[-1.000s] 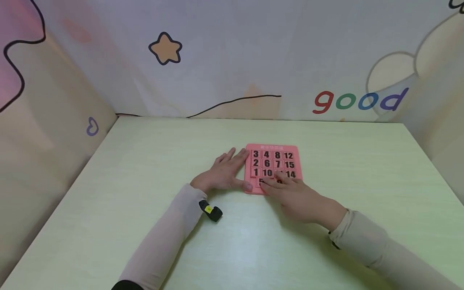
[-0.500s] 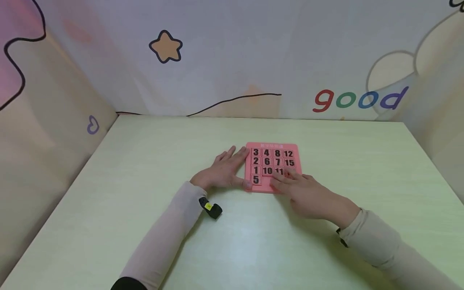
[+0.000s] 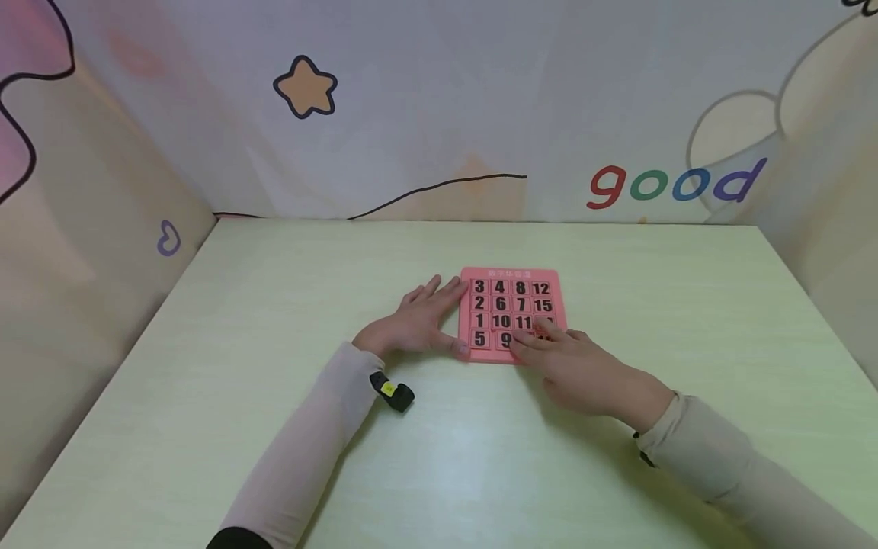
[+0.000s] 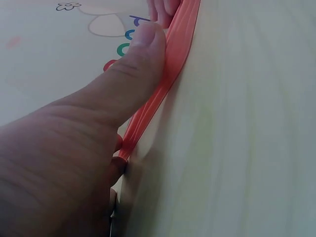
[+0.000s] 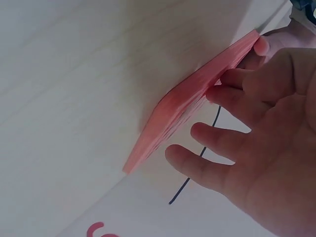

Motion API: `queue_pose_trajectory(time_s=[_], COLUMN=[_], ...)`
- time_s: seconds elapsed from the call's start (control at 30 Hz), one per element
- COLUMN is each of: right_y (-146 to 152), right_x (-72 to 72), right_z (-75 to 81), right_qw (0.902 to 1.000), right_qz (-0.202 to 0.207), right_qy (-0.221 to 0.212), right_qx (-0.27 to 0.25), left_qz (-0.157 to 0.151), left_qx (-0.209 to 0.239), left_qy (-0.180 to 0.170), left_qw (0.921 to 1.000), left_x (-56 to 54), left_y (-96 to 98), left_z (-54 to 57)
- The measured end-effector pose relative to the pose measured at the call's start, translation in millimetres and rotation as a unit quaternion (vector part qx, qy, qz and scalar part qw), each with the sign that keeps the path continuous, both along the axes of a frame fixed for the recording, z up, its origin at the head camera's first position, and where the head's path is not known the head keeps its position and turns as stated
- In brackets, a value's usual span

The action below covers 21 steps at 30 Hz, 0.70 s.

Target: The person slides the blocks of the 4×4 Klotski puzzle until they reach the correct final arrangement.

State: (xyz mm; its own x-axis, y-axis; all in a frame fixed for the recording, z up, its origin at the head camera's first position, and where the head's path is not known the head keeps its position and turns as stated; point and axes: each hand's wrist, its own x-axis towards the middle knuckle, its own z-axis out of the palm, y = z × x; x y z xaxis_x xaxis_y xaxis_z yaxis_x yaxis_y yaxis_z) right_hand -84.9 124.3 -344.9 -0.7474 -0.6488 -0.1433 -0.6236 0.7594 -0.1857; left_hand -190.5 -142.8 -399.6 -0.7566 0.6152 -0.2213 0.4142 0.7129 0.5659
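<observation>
A pink number slide puzzle (image 3: 511, 313) lies flat on the table with its numbered tiles facing up. My left hand (image 3: 414, 324) rests against its left side, fingers stretched along the edge and thumb at the near left corner. In the left wrist view the thumb (image 4: 140, 59) lies along the puzzle's pink edge. My right hand (image 3: 590, 377) reaches over the near right part, fingertips on the tiles just right of the 9 tile (image 3: 504, 340). It covers the right end of the bottom row and part of the row above. The 5 tile (image 3: 479, 339) sits in the bottom left place.
The pale green table (image 3: 329, 259) extends around the puzzle to a printed wall (image 3: 439, 107) at the back. Side walls rise at left and right. A black strap (image 3: 393, 391) with a yellow label sits at the left cuff.
The 5 tile has slid left into the bottom left place, and the 9 tile now stands beside it. My right hand shifted right; my left hand kept its place on the edge.
</observation>
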Motion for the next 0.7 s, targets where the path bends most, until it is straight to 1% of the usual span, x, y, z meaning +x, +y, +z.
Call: queue_pose_trajectory(time_s=[0.1,0.17,0.3,0.37,0.43,0.5,0.6,0.7], right_y=[-8.2,-8.9,2.9,12.4,21.4,27.9,31.4,26.9], right_x=[-1.4,-2.2,-1.7,-0.2,1.8,3.8,6.8,8.4], right_z=[-0.8,0.2,6.1,9.2,10.4,9.7,6.2,4.6], right_qw=[1.0000,0.9999,0.9974,0.9958,0.9950,0.9947,0.9952,0.9961], right_qz=[0.008,0.003,-0.031,-0.050,-0.065,-0.071,-0.070,-0.066], right_qy=[0.004,-0.015,-0.065,-0.077,-0.076,-0.075,-0.068,-0.059], right_qx=[-0.002,-0.006,-0.010,-0.009,-0.006,-0.002,0.001,0.004], left_qz=[0.001,0.001,0.000,0.000,0.002,0.004,0.003,0.002], left_qx=[0.003,0.005,0.011,0.011,0.012,0.009,0.008,0.006], left_qy=[0.001,0.001,0.000,0.001,-0.001,-0.002,-0.002,-0.001], left_qw=[1.0000,1.0000,0.9999,0.9999,0.9999,0.9999,1.0000,1.0000], left_x=[0.0,0.2,0.5,0.3,0.3,0.5,0.8,1.0], left_y=[-0.4,-0.4,0.6,1.2,1.5,1.5,1.2,0.3], left_z=[-0.3,-0.3,0.8,1.3,2.1,2.8,3.5,3.1])
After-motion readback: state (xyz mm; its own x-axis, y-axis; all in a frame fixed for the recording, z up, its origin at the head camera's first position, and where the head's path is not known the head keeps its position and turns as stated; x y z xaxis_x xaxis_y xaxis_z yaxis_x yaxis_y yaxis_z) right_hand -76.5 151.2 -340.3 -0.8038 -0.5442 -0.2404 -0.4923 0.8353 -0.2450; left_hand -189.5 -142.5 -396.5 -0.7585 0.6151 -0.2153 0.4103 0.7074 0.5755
